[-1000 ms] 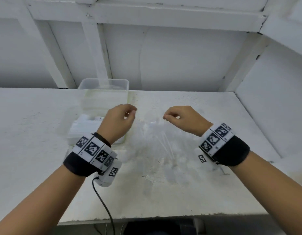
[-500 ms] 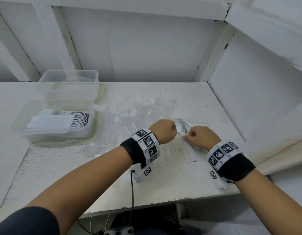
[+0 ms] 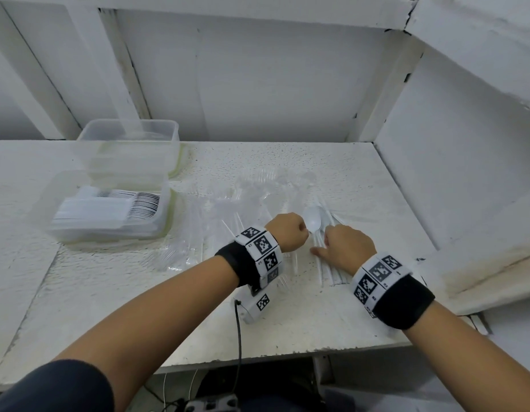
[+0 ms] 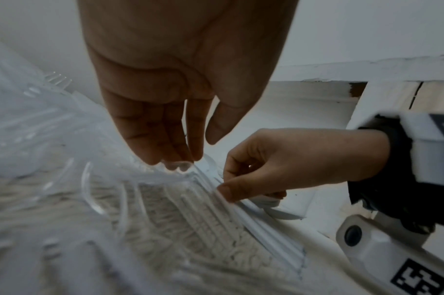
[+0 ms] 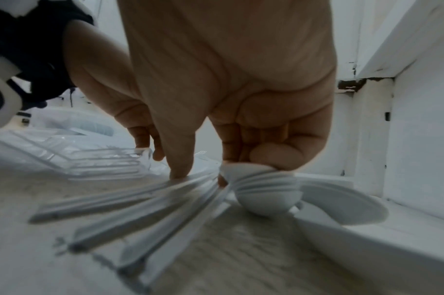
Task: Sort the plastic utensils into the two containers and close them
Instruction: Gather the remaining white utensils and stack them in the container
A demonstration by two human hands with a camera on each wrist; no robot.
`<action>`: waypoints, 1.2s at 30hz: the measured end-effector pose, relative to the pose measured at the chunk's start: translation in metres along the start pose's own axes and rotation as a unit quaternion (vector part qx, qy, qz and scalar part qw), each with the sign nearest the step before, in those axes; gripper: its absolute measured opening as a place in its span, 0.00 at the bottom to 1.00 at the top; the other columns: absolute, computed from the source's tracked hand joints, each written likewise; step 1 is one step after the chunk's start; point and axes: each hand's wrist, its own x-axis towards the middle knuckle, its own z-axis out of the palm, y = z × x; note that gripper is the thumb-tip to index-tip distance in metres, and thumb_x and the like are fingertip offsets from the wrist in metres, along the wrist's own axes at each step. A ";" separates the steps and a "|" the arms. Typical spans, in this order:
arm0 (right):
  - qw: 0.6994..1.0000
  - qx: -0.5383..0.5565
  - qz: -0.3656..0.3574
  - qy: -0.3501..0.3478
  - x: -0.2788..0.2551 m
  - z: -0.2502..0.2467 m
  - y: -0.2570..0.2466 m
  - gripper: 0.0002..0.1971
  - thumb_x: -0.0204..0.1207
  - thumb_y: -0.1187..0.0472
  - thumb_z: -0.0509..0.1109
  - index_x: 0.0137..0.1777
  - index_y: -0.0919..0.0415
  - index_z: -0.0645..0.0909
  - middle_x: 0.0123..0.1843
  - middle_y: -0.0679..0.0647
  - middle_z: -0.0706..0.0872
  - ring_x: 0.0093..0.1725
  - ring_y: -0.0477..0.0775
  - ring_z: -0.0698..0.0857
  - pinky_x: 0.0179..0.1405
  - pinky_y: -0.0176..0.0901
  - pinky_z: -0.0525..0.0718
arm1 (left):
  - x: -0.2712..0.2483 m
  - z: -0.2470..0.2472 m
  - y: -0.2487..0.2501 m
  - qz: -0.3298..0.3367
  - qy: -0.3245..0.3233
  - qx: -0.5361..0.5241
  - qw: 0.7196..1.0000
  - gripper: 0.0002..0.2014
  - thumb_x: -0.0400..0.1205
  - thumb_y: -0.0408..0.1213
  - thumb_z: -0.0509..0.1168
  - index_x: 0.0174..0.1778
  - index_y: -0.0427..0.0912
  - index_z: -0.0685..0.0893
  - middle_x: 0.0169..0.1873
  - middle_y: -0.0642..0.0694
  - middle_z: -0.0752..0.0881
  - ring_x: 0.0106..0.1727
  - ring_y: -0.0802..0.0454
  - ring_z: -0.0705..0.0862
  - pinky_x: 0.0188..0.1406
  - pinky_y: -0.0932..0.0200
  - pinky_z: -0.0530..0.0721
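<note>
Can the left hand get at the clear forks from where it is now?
Probably yes: the left hand touches a white spoon, and the clear forks lie uncovered on the table just left of it.

Even, soft light — wide-angle bending at edges — wrist views dim, blurred.

On the tabletop (image 3: pixel 115 292), two containers sit at the far left: one (image 3: pixel 128 150) stands behind, near the back wall, and the other (image 3: pixel 109 215) lies just in front of it with stacked spoons inside. To their right a spread of forks (image 3: pixel 243 203) covers the middle of the tabletop. Right of the forks lies a bunch of spoons (image 3: pixel 320 233), close to the side wall. The left hand (image 3: pixel 287 231) and right hand (image 3: pixel 345 248) meet over these spoons, the left just left of the right.
</note>
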 end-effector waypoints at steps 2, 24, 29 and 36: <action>1.000 -0.007 -0.004 -0.002 0.000 0.000 -0.003 0.12 0.79 0.49 0.63 0.51 0.58 0.76 0.46 0.54 0.80 0.45 0.56 0.81 0.38 0.43 0.74 | -0.002 0.001 -0.001 0.002 0.000 0.003 1.000 0.08 0.84 0.37 0.54 0.42 0.41 0.74 0.41 0.44 0.77 0.43 0.49 0.75 0.43 0.59 0.74; 0.879 0.448 0.100 0.129 0.005 -0.020 0.038 0.02 0.79 0.62 0.60 0.44 0.57 0.72 0.38 0.53 0.78 0.38 0.53 0.76 0.34 0.40 0.73 | 0.016 0.018 0.021 -0.062 -0.061 0.070 0.994 0.14 0.85 0.46 0.52 0.47 0.41 0.79 0.36 0.48 0.79 0.40 0.48 0.80 0.38 0.58 0.76; 0.952 0.288 0.044 0.095 0.004 -0.019 0.042 0.07 0.78 0.60 0.64 0.51 0.59 0.80 0.46 0.53 0.84 0.44 0.51 0.79 0.37 0.40 0.71 | 0.018 0.018 0.020 -0.058 -0.053 0.046 0.996 0.14 0.84 0.44 0.54 0.35 0.43 0.75 0.33 0.48 0.79 0.38 0.48 0.80 0.40 0.58 0.78; 0.990 0.124 -0.056 -0.043 -0.003 -0.014 0.031 0.17 0.73 0.57 0.69 0.63 0.51 0.80 0.50 0.54 0.79 0.47 0.51 0.79 0.45 0.41 0.74 | 0.012 0.010 0.013 -0.058 0.011 -0.121 0.991 0.07 0.79 0.34 0.63 0.47 0.50 0.82 0.28 0.57 0.75 0.28 0.62 0.73 0.24 0.70 0.68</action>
